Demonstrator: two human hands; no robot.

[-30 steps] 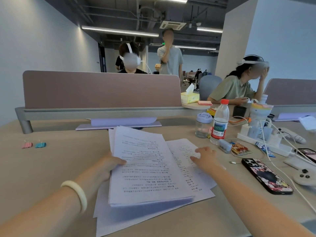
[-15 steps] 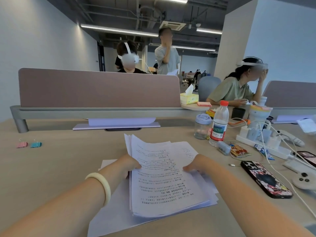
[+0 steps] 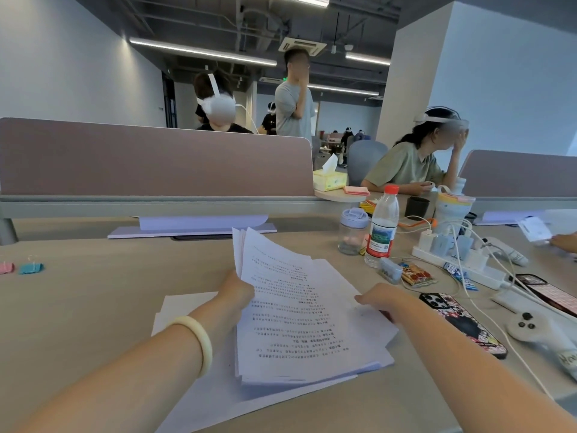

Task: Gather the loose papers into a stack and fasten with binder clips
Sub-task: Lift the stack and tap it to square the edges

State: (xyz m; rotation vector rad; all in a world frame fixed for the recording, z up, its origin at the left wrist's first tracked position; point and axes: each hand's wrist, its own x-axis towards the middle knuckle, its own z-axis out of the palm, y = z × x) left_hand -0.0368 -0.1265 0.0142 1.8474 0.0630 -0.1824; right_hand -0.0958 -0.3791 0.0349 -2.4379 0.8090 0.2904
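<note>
Toward the middle of the near edge of the bench [image 3: 93, 307] lies the paper stack [image 3: 299, 314], printed sheets roughly squared, its far left corner lifted off the surface and fanned a little. The left hand [image 3: 235, 292] grips the stack's left edge with its fingers curled round it; a pale bracelet [image 3: 199, 339] sits on that wrist. The right hand [image 3: 377, 300] clamps the right edge, fingers bent onto the top sheet. Under the stack, loose sheets [image 3: 187, 304] lie flat on the bench, sticking out to the left and toward the near edge.

Well apart, at the bench's left edge, a blue binder clip [image 3: 30, 268] lies just beside a pink binder clip [image 3: 6, 267], which the frame cuts off.

Right of the stack, a phone [image 3: 462, 323] in a patterned case lies flat near the right forearm. Farther back stand a water bottle [image 3: 382, 226] with a red cap and a small jar [image 3: 352, 231] beside it. A power strip [image 3: 459, 264] with white cables lies toward the right edge, and a white controller [image 3: 530, 326] lies nearer. A brown divider [image 3: 156, 160] runs along the far edge.
</note>
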